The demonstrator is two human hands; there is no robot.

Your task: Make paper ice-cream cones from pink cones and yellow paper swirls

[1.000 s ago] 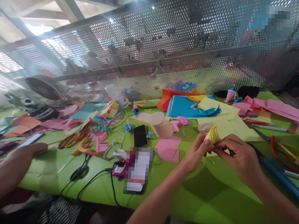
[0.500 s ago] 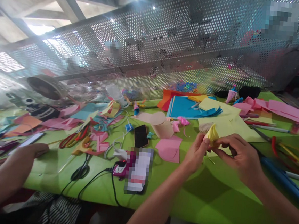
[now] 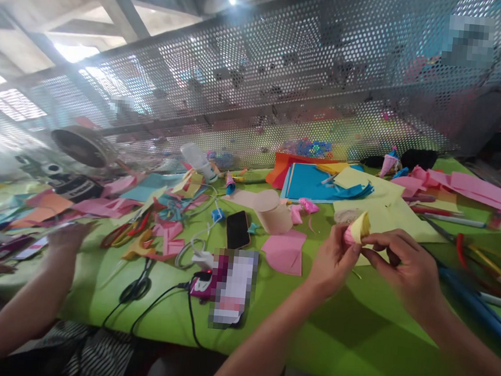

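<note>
small yellow-and-pink paper piece [image 3: 356, 229] was up in my hands, seen against the near edge of the yellow sheet [image 3: 395, 211], yellow end upward, pink end low. my left hand [image 3: 331, 258] held the pink end, fingers curled round it, thumb along the front. my right hand [image 3: 408, 266] was at the yellow end, thumb and forefinger narrowly apart by its edge; could not tell if they pinched it.

blue sheets [image 3: 306, 182] lay just left of the yellow sheet, pink cut paper [image 3: 286, 252] nearer me and to its left. a tan paper roll [image 3: 270, 212] stood left of the sheet, a black phone [image 3: 238, 229] farther left. scissors [image 3: 492, 265] with red and yellow handles lay right of it. beyond the sheet, a small pink cone [image 3: 389, 164]. well left of it, a co-worker's arm [image 3: 43, 293] reached over the green table [image 3: 350, 355].
</note>
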